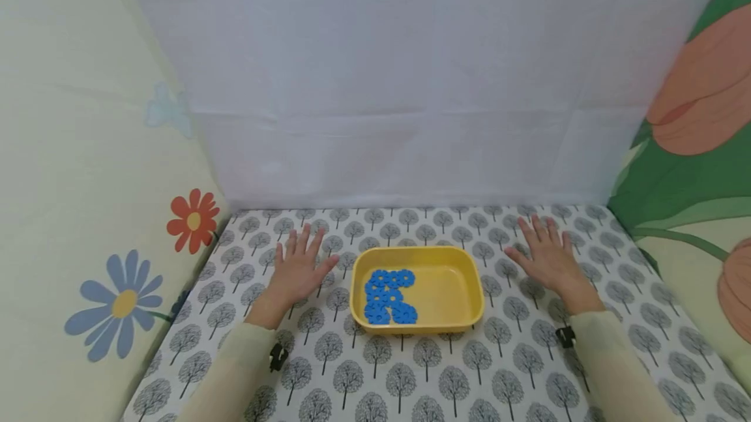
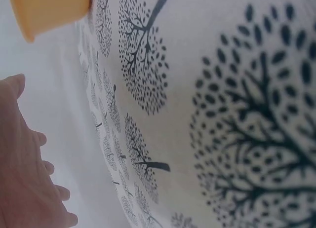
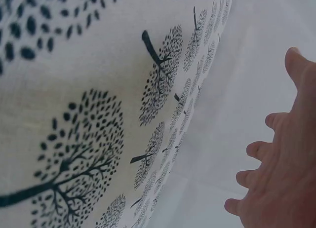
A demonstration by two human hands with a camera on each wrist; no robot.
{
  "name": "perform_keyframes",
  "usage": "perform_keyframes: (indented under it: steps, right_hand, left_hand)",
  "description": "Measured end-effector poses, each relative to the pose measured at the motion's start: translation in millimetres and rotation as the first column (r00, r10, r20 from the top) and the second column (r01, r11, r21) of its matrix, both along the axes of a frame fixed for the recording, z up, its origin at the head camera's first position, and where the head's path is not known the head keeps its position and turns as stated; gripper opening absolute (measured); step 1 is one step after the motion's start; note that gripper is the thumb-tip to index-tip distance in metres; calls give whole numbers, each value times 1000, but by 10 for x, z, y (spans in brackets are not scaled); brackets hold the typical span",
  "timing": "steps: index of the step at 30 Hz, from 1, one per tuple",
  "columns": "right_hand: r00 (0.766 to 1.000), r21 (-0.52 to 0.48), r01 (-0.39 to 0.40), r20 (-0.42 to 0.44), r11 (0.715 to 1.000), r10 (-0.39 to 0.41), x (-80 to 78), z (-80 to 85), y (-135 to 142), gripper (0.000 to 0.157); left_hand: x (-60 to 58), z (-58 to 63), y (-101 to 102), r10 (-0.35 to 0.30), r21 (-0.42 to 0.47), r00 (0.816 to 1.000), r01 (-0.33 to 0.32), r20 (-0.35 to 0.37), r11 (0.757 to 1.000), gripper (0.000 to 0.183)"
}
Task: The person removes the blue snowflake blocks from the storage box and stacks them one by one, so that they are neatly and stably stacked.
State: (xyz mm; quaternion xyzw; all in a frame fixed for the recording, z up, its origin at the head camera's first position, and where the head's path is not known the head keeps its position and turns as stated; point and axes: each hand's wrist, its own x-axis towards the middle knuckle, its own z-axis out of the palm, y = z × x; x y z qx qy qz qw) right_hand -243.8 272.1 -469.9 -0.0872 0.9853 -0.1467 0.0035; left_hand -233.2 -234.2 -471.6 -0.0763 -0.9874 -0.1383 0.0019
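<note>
A yellow rectangular tray [image 1: 452,325] sits in the middle of the tree-printed cloth. Several blue flower-shaped pieces [image 1: 384,297] lie in its left half, some overlapping. To the left of the tray is my left hand [image 1: 298,271], palm down with fingers spread and holding nothing. My right hand [image 1: 548,262] is spread the same way on the tray's right side, also without anything in it. In the left wrist view the tray's corner [image 2: 49,13] shows beyond the thumb. Neither hand touches the tray.
The cloth with grey trees [image 1: 399,379] covers the table. A white sheet [image 1: 422,83] hangs behind it. Flower-printed panels stand at the left [image 1: 76,213] and the right [image 1: 692,213].
</note>
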Motion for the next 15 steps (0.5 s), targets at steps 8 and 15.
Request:
perform_keyframes:
  steps: [8, 15]
  right_hand:
    - [1000, -2, -12, -8, 1000, 12, 10, 53, -67, 88]
    - [996, -30, -53, -66, 998, 51, 67, 122, -207, 88]
  left_hand:
    - [61, 25, 44, -25, 45, 999, 27, -33, 999, 80]
    - [109, 59, 84, -63, 85, 997, 67, -43, 994, 81]
